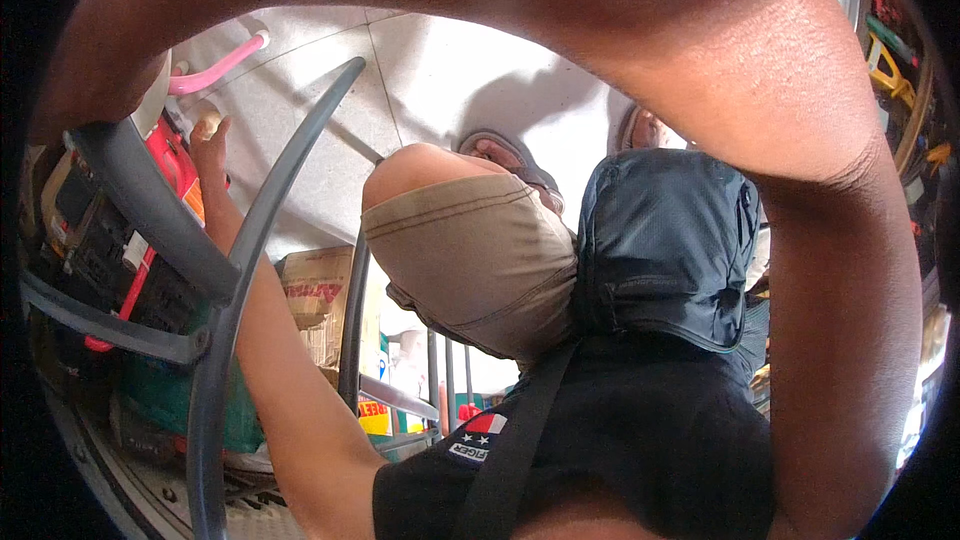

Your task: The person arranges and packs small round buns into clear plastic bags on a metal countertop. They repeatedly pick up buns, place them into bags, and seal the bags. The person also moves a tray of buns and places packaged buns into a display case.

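Low at the left is my left hand (209, 133), its fingers around or beside a small pale thing (212, 120); whether it is held cannot be told. My left forearm passes behind a curved grey tubular frame (279, 157). My right arm arches close over the view from the right side, and its forearm runs to the upper left. The dark shape of my right hand (79, 97) is at the left rim, its fingers not made out. Near it are a white-edged object (154, 94) and a pink curved bar (217, 73) with a white end.
A black bag (664, 247) hangs on a strap at my front, beside my beige shorts. Pale floor tiles (330, 90) lie beyond. Cardboard boxes (319, 292), a red item (169, 157) and a green container (165, 397) stand at the left. Mixed goods, one yellow-handled (885, 75), crowd the right rim.
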Tool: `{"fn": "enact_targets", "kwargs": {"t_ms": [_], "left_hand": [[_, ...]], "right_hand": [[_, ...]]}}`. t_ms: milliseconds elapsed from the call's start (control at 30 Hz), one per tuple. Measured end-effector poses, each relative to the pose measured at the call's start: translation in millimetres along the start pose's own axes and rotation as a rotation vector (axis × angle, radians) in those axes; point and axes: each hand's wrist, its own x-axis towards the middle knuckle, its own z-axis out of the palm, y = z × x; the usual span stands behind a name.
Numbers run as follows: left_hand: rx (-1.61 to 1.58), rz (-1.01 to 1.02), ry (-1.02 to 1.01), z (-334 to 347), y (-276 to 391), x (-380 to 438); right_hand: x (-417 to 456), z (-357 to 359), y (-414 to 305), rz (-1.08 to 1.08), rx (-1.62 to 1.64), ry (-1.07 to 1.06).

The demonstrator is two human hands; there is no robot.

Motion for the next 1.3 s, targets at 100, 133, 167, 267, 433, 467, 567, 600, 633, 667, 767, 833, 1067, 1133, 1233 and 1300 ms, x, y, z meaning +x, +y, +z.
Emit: {"fn": "enact_targets", "kwargs": {"t_ms": [100, 133, 167, 267, 433, 467, 567, 600, 633, 667, 767, 833, 1067, 1133, 1233, 1300], "left_hand": [[-0.173, -0.015, 0.109, 35, 25, 9], [-0.087, 0.027, 0.123, 44, 46, 14], [0.004, 0.044, 0.162, 43, 49, 10], [0.216, 0.119, 0.228, 42, 59, 0], [0.092, 0.091, 0.075, 56, 53, 5], [-0.019, 0.068, 0.054, 47, 29, 1], [0.068, 0.035, 0.021, 73, 68, 3], [0.152, 0.012, 0.030, 86, 107, -8], [0.126, -0.034, 0.084, 86, 124, -43], [0.032, -0.108, 0.066, 83, 143, -53], [-0.666, -0.553, 0.126, 74, 151, -92], [-1.116, -0.646, 0.142, 69, 144, -129], [-1.473, -0.910, 0.307, 24, 313, -295], [-1.471, -0.969, 0.324, 19, 330, -356], [-1.217, -0.622, 0.083, -13, 358, -414], [-1.001, -0.481, 0.198, -33, 388, -458]], "right_hand": [[-18, 15, 7, 0.038, -0.036, -0.022], [-22, 20, 11, 0.062, -0.047, -0.029], [-20, 21, 9, 0.056, -0.048, -0.021], [2, 17, 12, 0.044, -0.031, 0.012], [1, 24, 4, 0.004, -0.043, -0.005], [-2, 18, 4, -0.017, -0.016, 0.018], [-11, 25, 16, 0.015, -0.038, -0.013], [-7, 31, 18, 0.021, -0.065, -0.034], [-4, 40, 15, -0.002, -0.047, -0.040], [-2, 38, 18, 0.000, -0.056, -0.038], [12, 24, 9, -0.030, -0.035, -0.015], [18, 20, -1, -0.045, -0.017, -0.005], [-31, -28, -6, -0.075, -0.131, -0.032], [-77, -101, -36, -0.062, -0.089, -0.126], [-170, -131, -52, -0.017, 0.068, 0.087], [-263, -155, -84, 0.345, 0.482, -0.449]]}}
